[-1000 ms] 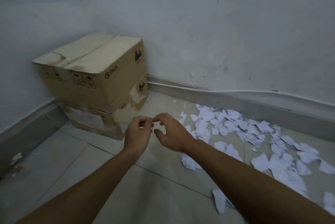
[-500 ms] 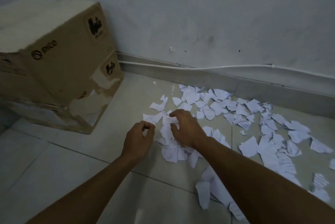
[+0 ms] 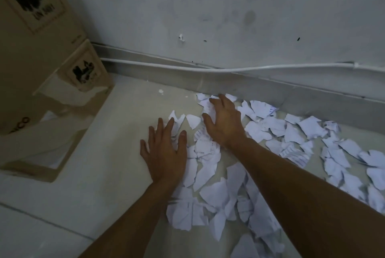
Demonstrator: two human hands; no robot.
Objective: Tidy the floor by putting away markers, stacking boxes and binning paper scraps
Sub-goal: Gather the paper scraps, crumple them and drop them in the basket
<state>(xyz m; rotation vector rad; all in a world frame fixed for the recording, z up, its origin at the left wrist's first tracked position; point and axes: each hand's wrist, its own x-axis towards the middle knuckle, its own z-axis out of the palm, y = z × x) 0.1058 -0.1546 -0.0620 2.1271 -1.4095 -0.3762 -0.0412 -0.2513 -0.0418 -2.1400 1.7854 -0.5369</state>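
Paper scraps [image 3: 210, 193] white, torn, faintly printed perhaps, left hand [image 3: 164, 151] and right hand [image 3: 224, 123] spread flat

Both arms bare, stretched forward and down. Left hand [image 3: 164, 153] flat, palm down, fingers [image 3: 160, 127] spread. Right hand [image 3: 224, 122] farther ahead, palm down, fingers slightly curled, holding nothing.

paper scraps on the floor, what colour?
White, some with faint printed lines; the paper scraps show best in the head view, the only one.
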